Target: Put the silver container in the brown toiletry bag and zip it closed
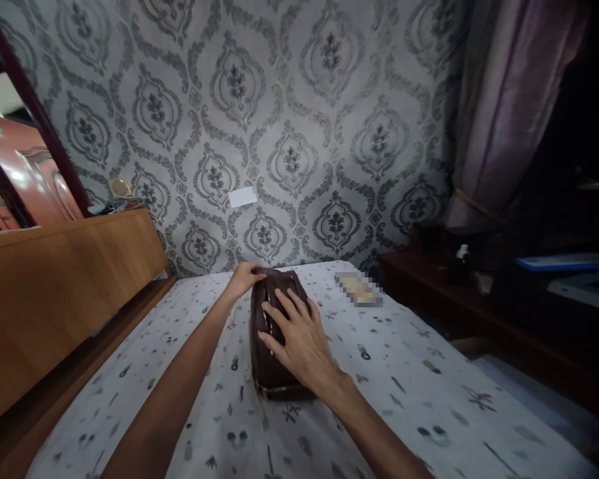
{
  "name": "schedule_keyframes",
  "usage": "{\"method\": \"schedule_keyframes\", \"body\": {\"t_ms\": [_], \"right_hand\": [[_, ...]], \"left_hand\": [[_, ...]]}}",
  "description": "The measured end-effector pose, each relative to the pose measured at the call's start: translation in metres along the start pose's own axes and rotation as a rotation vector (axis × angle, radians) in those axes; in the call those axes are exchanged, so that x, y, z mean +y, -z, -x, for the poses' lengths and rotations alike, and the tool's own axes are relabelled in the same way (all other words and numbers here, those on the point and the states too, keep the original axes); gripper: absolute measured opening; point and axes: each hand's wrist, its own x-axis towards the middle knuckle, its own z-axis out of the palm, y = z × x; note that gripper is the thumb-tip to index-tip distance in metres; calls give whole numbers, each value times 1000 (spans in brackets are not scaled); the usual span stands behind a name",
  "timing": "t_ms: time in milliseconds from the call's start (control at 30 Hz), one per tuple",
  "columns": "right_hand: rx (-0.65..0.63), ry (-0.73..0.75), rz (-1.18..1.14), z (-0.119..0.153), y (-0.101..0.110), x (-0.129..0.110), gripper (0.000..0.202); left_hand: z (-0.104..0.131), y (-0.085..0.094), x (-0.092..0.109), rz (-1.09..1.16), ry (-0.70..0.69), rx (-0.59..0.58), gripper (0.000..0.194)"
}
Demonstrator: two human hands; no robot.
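Note:
A dark brown handbag (265,370) with gold-coloured zips or chain trim lies on the patterned bed sheet (219,406). At its far left end, my left hand (246,278) is closed on the bag's edge, the fingertips partly hidden. Across the top of the bag rests my right hand (299,332), palm down with fingers spread and touching the surface. That hand covers much of the bag's middle and right side.
A blurred-out flat item (359,290) lies on the sheet to the right of the bag. A wooden headboard-like panel (70,279) borders the left side. Patterned wallpaper (289,100) stands behind; on the right are a dark table (419,279) and a curtain (509,113).

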Motion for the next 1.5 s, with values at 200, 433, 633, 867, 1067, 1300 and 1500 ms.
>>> {"method": "schedule_keyframes", "body": {"t_ms": [200, 433, 633, 867, 1067, 1300, 1500], "right_hand": [[-36, -8, -3, -1, 0, -3, 48], [-58, -18, 10, -2, 0, -4, 46], [-74, -9, 71, -2, 1, -5, 46], [-73, -5, 138, -2, 2, -6, 44], [21, 44, 113, 3, -2, -3, 41], [432, -234, -152, 18, -14, 32, 40], [422, -251, -319, 22, -30, 49, 41]], "left_hand": [[-1, 1, 2, -112, -6, 86, 19], [5, -3, 13, -169, -35, 109, 13], [16, -4, 14, -113, -91, 84, 15], [25, -4, 9, 73, -155, 8, 15], [35, 2, 18, -78, -189, 9, 17], [22, -15, 43, 59, -160, -86, 36], [11, -37, 59, -166, -109, -114, 13]]}}
